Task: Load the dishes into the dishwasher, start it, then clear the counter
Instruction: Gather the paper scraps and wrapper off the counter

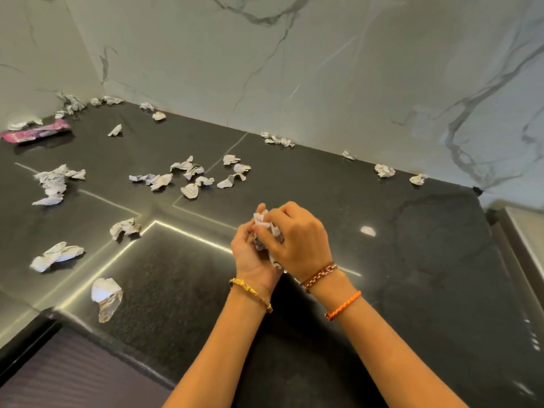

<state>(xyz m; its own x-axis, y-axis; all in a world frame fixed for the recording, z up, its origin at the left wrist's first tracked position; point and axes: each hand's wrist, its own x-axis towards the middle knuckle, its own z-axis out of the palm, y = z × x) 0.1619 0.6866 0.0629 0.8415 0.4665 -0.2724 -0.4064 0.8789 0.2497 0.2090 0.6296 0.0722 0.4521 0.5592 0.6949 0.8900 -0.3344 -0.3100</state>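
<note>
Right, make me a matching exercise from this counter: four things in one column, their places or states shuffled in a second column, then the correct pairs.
Things:
1. pink wrapper
2. wad of crumpled paper
3. gold bracelet
4. orange cord bracelet

Places or states:
A. on the right wrist
B. lying at the far left of the black counter
C. on the left wrist
D. held between the left hand and right hand

Pairs: 1-B, 2-D, 3-C, 4-A

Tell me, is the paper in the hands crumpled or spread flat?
Crumpled. The paper wad is bunched between the left hand and right hand, fingers of both curled round it above the counter.
</note>
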